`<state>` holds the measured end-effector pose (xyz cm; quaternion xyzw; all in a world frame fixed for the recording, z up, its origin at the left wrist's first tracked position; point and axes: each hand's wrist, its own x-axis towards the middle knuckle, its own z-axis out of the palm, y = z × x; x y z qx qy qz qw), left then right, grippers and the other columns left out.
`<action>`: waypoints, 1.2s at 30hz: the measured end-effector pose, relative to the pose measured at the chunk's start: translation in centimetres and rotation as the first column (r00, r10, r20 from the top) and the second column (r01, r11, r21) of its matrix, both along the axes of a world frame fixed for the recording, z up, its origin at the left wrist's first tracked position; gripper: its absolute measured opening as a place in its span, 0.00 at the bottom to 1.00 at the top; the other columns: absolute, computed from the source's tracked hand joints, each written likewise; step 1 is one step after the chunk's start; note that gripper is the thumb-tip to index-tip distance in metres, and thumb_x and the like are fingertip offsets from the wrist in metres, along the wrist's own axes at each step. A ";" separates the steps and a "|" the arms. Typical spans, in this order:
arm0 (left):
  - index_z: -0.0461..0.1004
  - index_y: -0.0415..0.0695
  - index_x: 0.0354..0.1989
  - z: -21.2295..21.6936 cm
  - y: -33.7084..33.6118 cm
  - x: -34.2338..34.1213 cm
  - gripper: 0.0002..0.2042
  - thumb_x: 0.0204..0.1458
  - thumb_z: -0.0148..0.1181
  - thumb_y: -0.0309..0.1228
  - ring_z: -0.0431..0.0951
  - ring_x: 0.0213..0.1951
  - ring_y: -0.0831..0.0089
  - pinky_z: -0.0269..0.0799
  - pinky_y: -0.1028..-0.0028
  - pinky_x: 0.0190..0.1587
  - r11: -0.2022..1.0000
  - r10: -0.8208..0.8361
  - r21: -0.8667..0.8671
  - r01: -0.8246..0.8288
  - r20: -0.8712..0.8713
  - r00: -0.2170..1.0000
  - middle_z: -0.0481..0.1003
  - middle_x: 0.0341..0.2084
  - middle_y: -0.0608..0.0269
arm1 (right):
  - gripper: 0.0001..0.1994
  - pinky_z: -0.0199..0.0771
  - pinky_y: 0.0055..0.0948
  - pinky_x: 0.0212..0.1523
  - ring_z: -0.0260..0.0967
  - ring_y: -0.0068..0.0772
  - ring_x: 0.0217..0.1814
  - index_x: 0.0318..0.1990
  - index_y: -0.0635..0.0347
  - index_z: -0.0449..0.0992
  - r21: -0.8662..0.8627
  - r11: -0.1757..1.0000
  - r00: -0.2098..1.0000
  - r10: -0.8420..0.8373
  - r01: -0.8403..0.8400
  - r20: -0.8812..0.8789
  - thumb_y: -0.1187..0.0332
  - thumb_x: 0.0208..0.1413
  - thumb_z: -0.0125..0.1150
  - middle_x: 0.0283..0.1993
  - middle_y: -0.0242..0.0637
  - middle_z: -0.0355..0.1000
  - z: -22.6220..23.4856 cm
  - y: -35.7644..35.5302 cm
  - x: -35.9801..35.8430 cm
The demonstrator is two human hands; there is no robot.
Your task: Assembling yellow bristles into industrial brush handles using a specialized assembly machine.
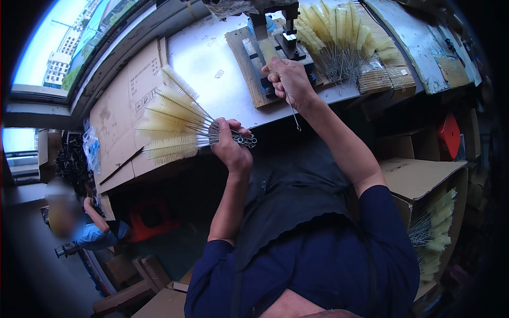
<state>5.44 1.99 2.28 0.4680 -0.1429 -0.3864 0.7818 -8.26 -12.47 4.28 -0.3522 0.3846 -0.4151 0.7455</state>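
My left hand (232, 148) is closed around the wire stems of a fanned bundle of bottle brushes (172, 119). Their pale yellow bristle heads spread to the left, and the looped wire ends stick out on the right of the fist. My right hand (296, 85) grips a single bottle brush (269, 49) just below its bristles. That brush's head points away from me into a small dark metal press (290, 43), and its looped stem hangs below my hand. The press stands on a wooden board (245, 69) at the table's near edge. The brush's tip is hidden at the press.
A large pile of brushes (344, 32) lies right of the press on corrugated cardboard (389, 79). A cardboard sheet (124, 106) covers the table's left part. An open carton (424, 180) with more brushes stands lower right. A red stool (151, 217) and another person (101, 233) are at left.
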 end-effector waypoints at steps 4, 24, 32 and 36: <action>0.67 0.42 0.35 -1.8 -1.6 0.6 0.07 0.64 0.49 0.31 0.70 0.21 0.74 0.71 0.73 0.25 0.999 -0.005 0.032 0.006 -0.026 1.000 0.71 0.23 0.62 | 0.17 0.54 0.14 0.11 0.52 0.10 0.13 0.39 0.66 0.71 0.065 0.998 1.000 0.006 -0.006 -0.002 0.57 0.67 0.48 0.21 0.24 0.60 0.6 -1.0 -0.7; 0.67 0.39 0.35 -5.4 -4.7 1.7 0.07 0.63 0.49 0.29 0.69 0.21 0.74 0.70 0.73 0.23 0.990 0.062 0.124 -0.069 0.058 0.996 0.71 0.23 0.61 | 0.14 0.54 0.19 0.14 0.49 0.15 0.14 0.39 0.62 0.68 0.264 0.960 0.987 0.053 -0.092 0.150 0.59 0.67 0.49 0.23 0.27 0.61 1.5 -0.7 2.3; 0.67 0.38 0.36 -6.6 -4.8 2.9 0.07 0.63 0.50 0.29 0.69 0.19 0.75 0.69 0.74 0.22 0.990 0.041 0.131 -0.045 0.037 0.998 0.72 0.23 0.60 | 0.20 0.52 0.18 0.11 0.47 0.14 0.11 0.30 0.58 0.67 0.169 0.984 0.988 0.034 -0.060 0.152 0.52 0.68 0.45 0.17 0.23 0.55 0.1 0.2 -3.1; 0.67 0.38 0.38 -6.7 -5.0 2.7 0.06 0.63 0.50 0.29 0.69 0.19 0.76 0.69 0.75 0.21 0.989 0.042 0.143 -0.049 0.048 0.998 0.72 0.24 0.59 | 0.19 0.51 0.16 0.09 0.47 0.12 0.09 0.28 0.56 0.65 0.104 0.994 0.993 -0.032 0.020 0.113 0.53 0.69 0.46 0.15 0.21 0.53 -0.5 -1.3 -4.9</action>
